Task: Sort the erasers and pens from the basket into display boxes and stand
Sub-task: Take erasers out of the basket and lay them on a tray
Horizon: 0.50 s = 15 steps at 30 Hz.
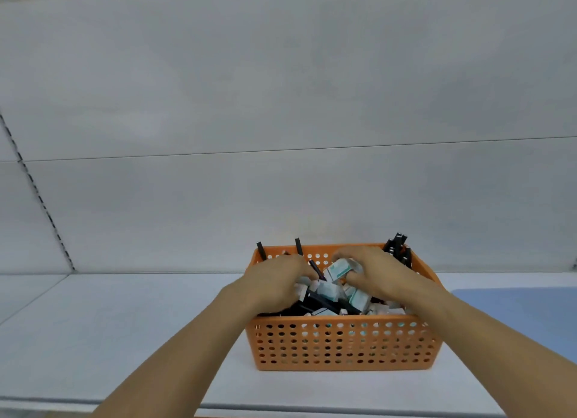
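An orange perforated basket [343,346] stands on a white shelf, full of boxed erasers [327,291] in white and teal wrappers and black pens [398,249]. Both hands are inside it. My right hand [377,274] curls its fingers round a small stack of erasers [340,269] lifted above the pile. My left hand [274,280] is dug into the pile at the left, its fingers bent down among erasers and a pen; what it holds is hidden.
The white shelf [125,324] runs left and right of the basket, with a white back panel behind. A blue surface [524,311] lies at the right. The shelf's front edge [62,402] crosses the bottom. A slotted upright [40,199] runs up the left.
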Tool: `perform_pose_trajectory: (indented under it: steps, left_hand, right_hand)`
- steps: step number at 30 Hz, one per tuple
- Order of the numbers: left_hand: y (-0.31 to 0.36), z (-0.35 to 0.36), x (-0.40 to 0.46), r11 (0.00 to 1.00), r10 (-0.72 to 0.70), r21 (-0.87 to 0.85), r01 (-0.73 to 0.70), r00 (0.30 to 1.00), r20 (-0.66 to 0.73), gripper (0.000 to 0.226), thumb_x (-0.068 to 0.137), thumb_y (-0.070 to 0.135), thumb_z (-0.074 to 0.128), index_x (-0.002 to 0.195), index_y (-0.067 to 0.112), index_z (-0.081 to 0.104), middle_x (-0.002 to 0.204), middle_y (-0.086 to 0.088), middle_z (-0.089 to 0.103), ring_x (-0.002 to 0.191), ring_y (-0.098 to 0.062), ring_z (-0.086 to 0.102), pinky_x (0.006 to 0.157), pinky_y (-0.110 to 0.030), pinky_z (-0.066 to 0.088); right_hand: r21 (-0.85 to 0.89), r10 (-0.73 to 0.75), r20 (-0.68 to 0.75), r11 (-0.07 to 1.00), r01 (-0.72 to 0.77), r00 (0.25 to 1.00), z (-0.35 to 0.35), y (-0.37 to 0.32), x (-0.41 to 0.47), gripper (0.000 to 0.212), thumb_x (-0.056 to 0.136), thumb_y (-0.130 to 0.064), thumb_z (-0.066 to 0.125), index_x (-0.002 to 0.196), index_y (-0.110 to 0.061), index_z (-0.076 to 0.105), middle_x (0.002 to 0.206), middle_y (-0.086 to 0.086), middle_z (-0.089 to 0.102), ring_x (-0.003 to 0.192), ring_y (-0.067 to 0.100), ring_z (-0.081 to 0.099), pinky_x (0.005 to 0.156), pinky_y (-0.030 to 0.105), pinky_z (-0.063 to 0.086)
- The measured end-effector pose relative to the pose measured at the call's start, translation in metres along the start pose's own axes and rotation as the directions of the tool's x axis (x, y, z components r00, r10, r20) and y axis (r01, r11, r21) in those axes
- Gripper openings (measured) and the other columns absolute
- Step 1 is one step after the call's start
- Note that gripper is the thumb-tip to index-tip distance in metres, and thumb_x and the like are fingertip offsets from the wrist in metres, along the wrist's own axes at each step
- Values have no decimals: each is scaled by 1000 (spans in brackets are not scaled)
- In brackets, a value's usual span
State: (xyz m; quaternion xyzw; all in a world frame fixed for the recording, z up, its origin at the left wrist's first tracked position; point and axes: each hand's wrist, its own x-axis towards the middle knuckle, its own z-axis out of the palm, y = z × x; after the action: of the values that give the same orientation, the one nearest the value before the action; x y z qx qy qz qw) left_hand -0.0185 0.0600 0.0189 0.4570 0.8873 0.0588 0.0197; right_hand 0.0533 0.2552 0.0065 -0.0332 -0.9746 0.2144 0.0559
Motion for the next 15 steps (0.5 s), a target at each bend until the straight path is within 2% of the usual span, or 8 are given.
perform_pose_trajectory:
  steps: [2,4,7,9,11,13,15]
  left_hand:
    - [-2,6,11,983,41,175,-54,996,79,54,86,8,63,134,31,54,140,7,48,126,-17,43,100,-40,45]
    - [-2,8,16,942,95,310,-126,989,115,53,86,9,64,133,31,54,136,5,49,122,-20,43,95,-42,48]
    - [-5,9,20,901,185,380,-210,977,101,43,85,13,67,125,27,60,124,4,57,114,-19,47,87,-40,51]
    - [-8,5,20,944,174,274,-184,983,63,36,85,18,69,119,26,65,118,5,62,113,-16,50,88,-38,49]
    - [-13,1,19,986,107,123,-108,994,19,35,85,23,69,119,28,66,120,6,64,114,-14,52,91,-33,47]
    - [-14,-1,18,999,28,-18,-29,998,-51,35,84,25,72,118,32,67,122,7,64,113,-14,55,93,-30,46]
    - [-14,-2,15,980,-93,-189,64,984,-150,35,82,27,74,116,34,68,123,6,63,108,-15,58,92,-31,48]
  right_hand:
    - [97,36,-41,995,-32,999,-4,3,-5,40,91,-12,57,127,-32,55,132,-3,55,97,10,63,67,16,51]
    - [189,65,-84,981,-49,994,-9,6,-9,37,91,-11,56,120,-33,58,119,-3,58,81,5,65,53,12,46]
    - [357,136,-117,930,-86,984,-17,9,-15,32,91,-11,58,110,-36,62,103,-4,65,70,5,67,47,14,45]
    - [497,204,-95,858,-131,974,-20,9,-20,32,92,-11,59,111,-37,63,98,0,67,60,4,66,42,17,41]
    - [611,269,-61,772,-178,961,-22,9,-24,33,93,-11,59,114,-37,62,98,3,67,63,10,66,41,21,39]
    - [723,323,-31,661,-202,946,-24,9,-27,34,93,-9,59,115,-34,63,95,7,67,62,14,61,40,21,35]
    - [824,353,-5,532,-196,936,-25,9,-29,34,92,-7,59,117,-29,65,88,11,66,52,13,51,37,20,28]
